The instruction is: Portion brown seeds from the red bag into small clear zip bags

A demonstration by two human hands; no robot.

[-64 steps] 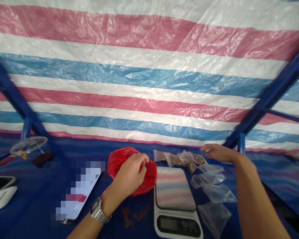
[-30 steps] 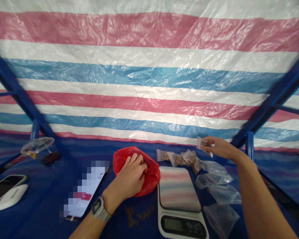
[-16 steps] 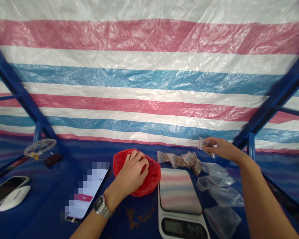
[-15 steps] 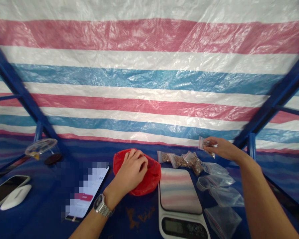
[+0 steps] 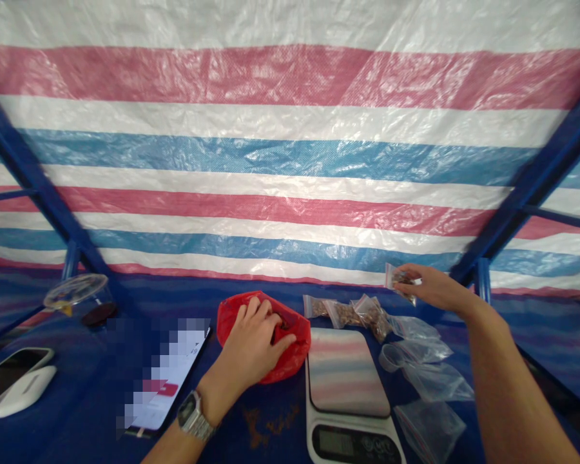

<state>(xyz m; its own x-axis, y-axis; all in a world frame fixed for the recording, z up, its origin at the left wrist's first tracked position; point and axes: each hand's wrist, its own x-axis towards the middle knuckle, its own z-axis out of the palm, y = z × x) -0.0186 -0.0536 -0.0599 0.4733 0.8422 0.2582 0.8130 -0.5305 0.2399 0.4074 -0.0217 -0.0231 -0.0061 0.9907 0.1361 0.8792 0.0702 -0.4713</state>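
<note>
My left hand (image 5: 254,338), with a metal watch (image 5: 196,415) on the wrist, lies over the mouth of a red plastic bag (image 5: 297,354). Its thumb stands apart from the fingers, whose tips reach down at the bag's opening; dark contents show beside them. Above the table at the right, my right hand (image 5: 432,287) pinches a small zip bag (image 5: 396,277) holding brown bits. Several similar filled zip bags (image 5: 345,314) lie in a row behind the kitchen scale (image 5: 348,370), to the left of the held one.
Empty clear zip bags (image 5: 430,428) and a clear plastic ring (image 5: 390,356) lie right of the scale. Brown crumbs (image 5: 265,425) are scattered on the table. At the left are a lit phone (image 5: 167,386), another phone (image 5: 14,377), a white case (image 5: 24,392) and a plastic cup (image 5: 84,296).
My left hand has spread its thumb away from the fingers over the red bag. My right hand still pinches the zip bag in nearly the same place.
</note>
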